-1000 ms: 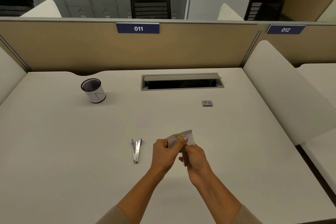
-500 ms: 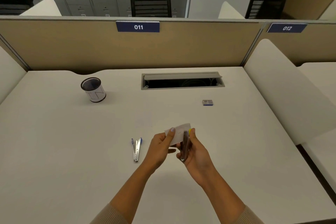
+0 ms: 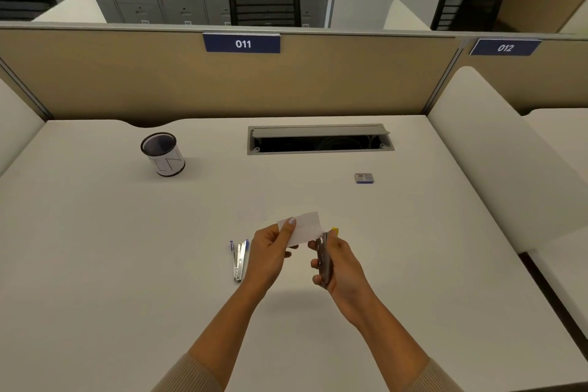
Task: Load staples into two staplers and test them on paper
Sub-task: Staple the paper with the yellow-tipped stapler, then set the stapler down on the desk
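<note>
White table (image 3: 95, 264) before a tan partition (image 3: 222, 83). Left hand (image 3: 270, 251) pinches a small paper (image 3: 307, 226) between thumb and fingers, above the table's near middle. Right hand (image 3: 342, 261) curls round the yellow stapler (image 3: 324, 259), its far end at the paper's right edge. Blue stapler (image 3: 239, 259) lies on the table just left of the left hand. Staple box (image 3: 363, 178) sits toward the far right, cup (image 3: 163, 154) toward the far left, open cable hatch (image 3: 319, 139) along the far edge.
</note>
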### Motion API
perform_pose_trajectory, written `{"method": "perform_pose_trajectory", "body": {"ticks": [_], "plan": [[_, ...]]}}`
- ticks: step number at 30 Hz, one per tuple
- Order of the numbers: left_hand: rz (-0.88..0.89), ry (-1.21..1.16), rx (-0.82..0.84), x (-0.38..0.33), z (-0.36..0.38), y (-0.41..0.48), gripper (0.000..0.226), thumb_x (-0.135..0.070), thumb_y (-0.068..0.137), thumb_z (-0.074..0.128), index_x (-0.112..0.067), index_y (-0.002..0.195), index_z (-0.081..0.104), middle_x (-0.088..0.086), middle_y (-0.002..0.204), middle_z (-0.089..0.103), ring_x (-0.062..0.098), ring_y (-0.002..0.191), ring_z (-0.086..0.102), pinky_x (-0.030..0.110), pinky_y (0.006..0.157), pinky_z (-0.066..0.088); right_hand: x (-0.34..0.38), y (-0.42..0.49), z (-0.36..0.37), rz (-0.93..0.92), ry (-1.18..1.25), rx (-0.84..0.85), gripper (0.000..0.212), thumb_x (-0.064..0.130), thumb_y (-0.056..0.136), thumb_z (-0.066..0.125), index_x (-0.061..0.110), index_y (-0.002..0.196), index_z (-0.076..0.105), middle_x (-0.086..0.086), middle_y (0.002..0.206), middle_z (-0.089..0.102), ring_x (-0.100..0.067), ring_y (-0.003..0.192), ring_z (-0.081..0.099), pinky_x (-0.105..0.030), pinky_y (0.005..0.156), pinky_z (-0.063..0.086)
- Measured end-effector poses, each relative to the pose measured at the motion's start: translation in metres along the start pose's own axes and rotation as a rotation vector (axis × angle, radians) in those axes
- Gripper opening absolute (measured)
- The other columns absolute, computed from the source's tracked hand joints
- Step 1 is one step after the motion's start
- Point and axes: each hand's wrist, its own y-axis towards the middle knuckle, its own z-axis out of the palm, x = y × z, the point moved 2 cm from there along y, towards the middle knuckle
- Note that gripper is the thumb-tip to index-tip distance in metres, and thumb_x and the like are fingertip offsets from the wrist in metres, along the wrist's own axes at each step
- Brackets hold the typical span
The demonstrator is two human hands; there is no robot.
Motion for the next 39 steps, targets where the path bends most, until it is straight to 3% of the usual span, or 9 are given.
{"method": "perform_pose_trajectory", "body": {"ticks": [5, 8, 13, 19, 22, 28, 30, 35, 39], "plan": [[-0.035, -0.002, -0.056, 0.002, -0.009, 0.007, 0.016, -0.035, 0.096, 0.055, -0.03, 0.09, 0.068, -0.002, 0.086, 0.069, 0.013, 0.072, 0.064, 0.029, 0.067, 0.054, -0.004, 0.01, -0.011, -0.03, -0.12, -0.055, 0.027, 0.025, 0.09, 0.069, 0.021, 0.113, 0.058, -0.001, 0.102, 0.068, -0.013, 0.082, 0.061, -0.029, 0.067, 0.05], [-0.063, -0.016, -0.075, 0.004, -0.013, 0.01, 0.019, -0.036, 0.095, 0.057, -0.023, 0.093, 0.07, -0.001, 0.084, 0.068, 0.013, 0.07, 0.063, 0.026, 0.064, 0.053, -0.008, 0.017, -0.017, -0.066, -0.185, -0.082, 0.021, 0.025, 0.092, 0.066, 0.02, 0.109, 0.057, 0.001, 0.105, 0.069, -0.014, 0.095, 0.063, -0.031, 0.076, 0.051], [-0.084, -0.04, -0.101, 0.006, -0.017, 0.014, 0.019, -0.035, 0.095, 0.059, -0.02, 0.095, 0.072, 0.0, 0.083, 0.068, 0.015, 0.071, 0.061, 0.026, 0.064, 0.051, -0.016, 0.031, -0.029, -0.113, -0.228, -0.148, 0.021, 0.027, 0.091, 0.068, 0.02, 0.108, 0.06, 0.003, 0.109, 0.062, -0.012, 0.098, 0.062, -0.027, 0.077, 0.053], [-0.093, -0.037, -0.13, 0.008, -0.02, 0.015, 0.019, -0.035, 0.095, 0.059, -0.019, 0.095, 0.07, 0.002, 0.083, 0.066, 0.016, 0.072, 0.059, 0.026, 0.063, 0.049, -0.026, 0.053, -0.036, -0.116, -0.369, -0.256, 0.03, 0.028, 0.081, 0.079, 0.022, 0.105, 0.062, 0.0, 0.096, 0.066, -0.018, 0.076, 0.07, -0.028, 0.065, 0.054], [-0.098, -0.038, -0.136, 0.009, -0.02, 0.016, 0.018, -0.034, 0.095, 0.059, -0.02, 0.093, 0.07, 0.001, 0.081, 0.066, 0.015, 0.07, 0.059, 0.024, 0.062, 0.048, -0.034, 0.067, -0.039, -0.147, -0.49, -0.305, 0.04, 0.027, 0.078, 0.081, 0.023, 0.11, 0.056, -0.002, 0.087, 0.067, -0.019, 0.074, 0.067, -0.037, 0.071, 0.056], [-0.11, -0.024, -0.135, 0.012, -0.022, 0.017, 0.02, -0.034, 0.095, 0.059, -0.018, 0.093, 0.07, 0.003, 0.083, 0.065, 0.015, 0.071, 0.058, 0.024, 0.062, 0.048, -0.05, 0.086, -0.042, -0.25, -0.752, -0.297, 0.041, 0.018, 0.084, 0.074, 0.014, 0.115, 0.047, 0.003, 0.073, 0.058, -0.014, 0.063, 0.056, -0.029, 0.062, 0.048], [-0.115, -0.021, -0.137, 0.013, -0.023, 0.016, 0.02, -0.035, 0.095, 0.059, -0.018, 0.092, 0.07, 0.002, 0.082, 0.066, 0.015, 0.071, 0.059, 0.025, 0.063, 0.049, -0.054, 0.091, -0.042, -0.244, -0.825, -0.275, 0.04, 0.016, 0.087, 0.069, 0.011, 0.117, 0.043, 0.002, 0.075, 0.057, -0.014, 0.063, 0.054, -0.029, 0.059, 0.047], [-0.126, -0.004, -0.148, 0.018, -0.029, 0.017, 0.026, -0.037, 0.094, 0.06, -0.014, 0.096, 0.072, 0.001, 0.08, 0.067, 0.015, 0.07, 0.059, 0.027, 0.063, 0.049, -0.057, 0.103, -0.041, -0.226, -0.96, -0.229, 0.028, 0.01, 0.086, 0.065, 0.008, 0.102, 0.042, -0.014, 0.099, 0.057, -0.031, 0.084, 0.056, -0.039, 0.073, 0.046], [-0.135, -0.002, -0.17, 0.023, -0.034, 0.015, 0.019, -0.038, 0.094, 0.06, -0.023, 0.088, 0.071, 0.001, 0.08, 0.067, 0.016, 0.068, 0.059, 0.029, 0.064, 0.049, -0.058, 0.108, -0.045, -0.222, -0.92, -0.239, 0.038, 0.015, 0.084, 0.072, 0.008, 0.114, 0.05, -0.008, 0.109, 0.046, -0.028, 0.091, 0.054, -0.036, 0.082, 0.045]]}}
